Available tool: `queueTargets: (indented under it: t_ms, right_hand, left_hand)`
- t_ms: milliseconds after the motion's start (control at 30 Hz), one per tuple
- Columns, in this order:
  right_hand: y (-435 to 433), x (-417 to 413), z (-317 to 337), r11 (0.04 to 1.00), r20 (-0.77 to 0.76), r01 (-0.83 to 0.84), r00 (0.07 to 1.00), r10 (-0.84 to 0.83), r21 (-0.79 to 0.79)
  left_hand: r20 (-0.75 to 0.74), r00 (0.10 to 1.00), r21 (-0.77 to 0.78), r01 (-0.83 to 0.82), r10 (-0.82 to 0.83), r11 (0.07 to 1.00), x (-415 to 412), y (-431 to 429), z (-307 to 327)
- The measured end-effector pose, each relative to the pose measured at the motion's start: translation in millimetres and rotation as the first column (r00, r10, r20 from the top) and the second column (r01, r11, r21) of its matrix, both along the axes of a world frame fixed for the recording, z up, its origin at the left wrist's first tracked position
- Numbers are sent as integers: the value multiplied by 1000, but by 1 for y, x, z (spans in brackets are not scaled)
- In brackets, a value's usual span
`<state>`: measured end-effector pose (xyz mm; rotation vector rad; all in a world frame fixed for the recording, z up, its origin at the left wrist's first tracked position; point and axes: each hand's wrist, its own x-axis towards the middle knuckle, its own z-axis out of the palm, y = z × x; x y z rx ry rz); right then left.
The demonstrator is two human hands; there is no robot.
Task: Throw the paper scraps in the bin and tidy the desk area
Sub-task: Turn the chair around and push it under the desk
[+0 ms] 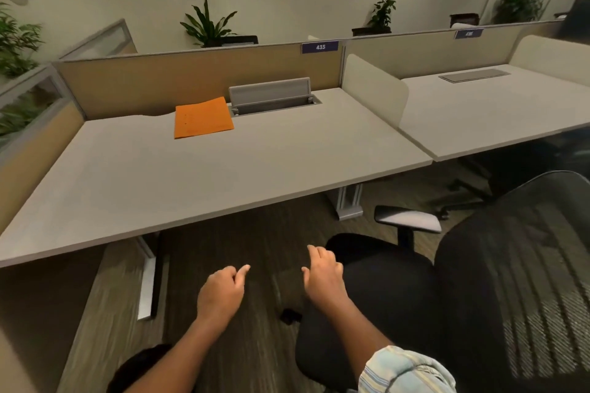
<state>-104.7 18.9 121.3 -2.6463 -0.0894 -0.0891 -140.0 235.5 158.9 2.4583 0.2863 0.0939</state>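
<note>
A pale grey desk (198, 175) fills the middle of the view. An orange folder (203, 118) lies flat near its back edge, just left of an open grey cable tray (274, 99). No paper scraps or bin show anywhere in view. My left hand (222, 292) hangs below the desk's front edge over the carpet, fingers loosely curled and holding nothing. My right hand (324, 274) hovers beside it, near the front of a black office chair seat (383, 290), fingers loosely bent and empty.
The black mesh office chair (517, 281) stands at the right with its armrest (407, 218) near the desk. A second desk (498, 105) sits beyond a white divider (373, 89). Tan partition panels (191, 76) back the desks. Metal desk legs (349, 198) reach the floor.
</note>
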Motion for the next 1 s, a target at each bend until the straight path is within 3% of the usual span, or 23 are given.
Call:
queueTargets:
  t_ms: [333,533,767,1000]
  right_hand:
    - [-49,-66,-1,993,-21,98,995,-100,-66]
    - [-54,-106,4,985,-15,115,993,-117,-130]
    - [-81,-156,11,962,-39,110,992,-124,-251]
    - [-154,-183,64,908,-41,155,982,-185,-390]
  left_hand:
    - [-180,978,94,124,-106,988,-69,-35,12]
    - [-305,930,-6,212,-204,977,-116,-23,15]
    - [-305,940,-33,150,-153,988,-170,-39,6]
    - [-291,926,-49,236,-240,970,-183,-103,23]
